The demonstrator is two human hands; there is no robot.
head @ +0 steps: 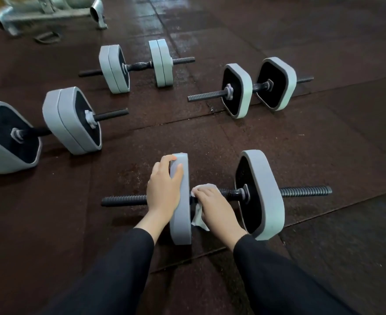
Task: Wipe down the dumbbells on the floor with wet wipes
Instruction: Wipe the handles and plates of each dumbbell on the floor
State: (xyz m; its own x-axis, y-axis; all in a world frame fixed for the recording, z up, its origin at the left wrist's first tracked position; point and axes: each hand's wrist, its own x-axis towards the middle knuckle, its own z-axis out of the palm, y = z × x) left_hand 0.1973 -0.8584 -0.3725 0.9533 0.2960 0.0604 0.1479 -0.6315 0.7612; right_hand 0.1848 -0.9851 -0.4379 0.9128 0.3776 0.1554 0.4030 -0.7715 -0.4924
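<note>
We saw left hand (164, 189) gripping near plate (180, 201), right hand (214, 205) pinching wet wipe (198, 218) round handle (229, 192). Risk, we judged: dumbbell rolling on floor (324, 144), wipe snagging knurling.

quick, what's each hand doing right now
Left hand: grips the near dumbbell's left plate.
Right hand: holds a wet wipe on the handle.

We have a single wide-angle view from the person's head, looking forward and steeply down at the dark rubber floor (324, 53). The nearest dumbbell (261, 196) sits close below us; three others lie farther ahead.
</note>
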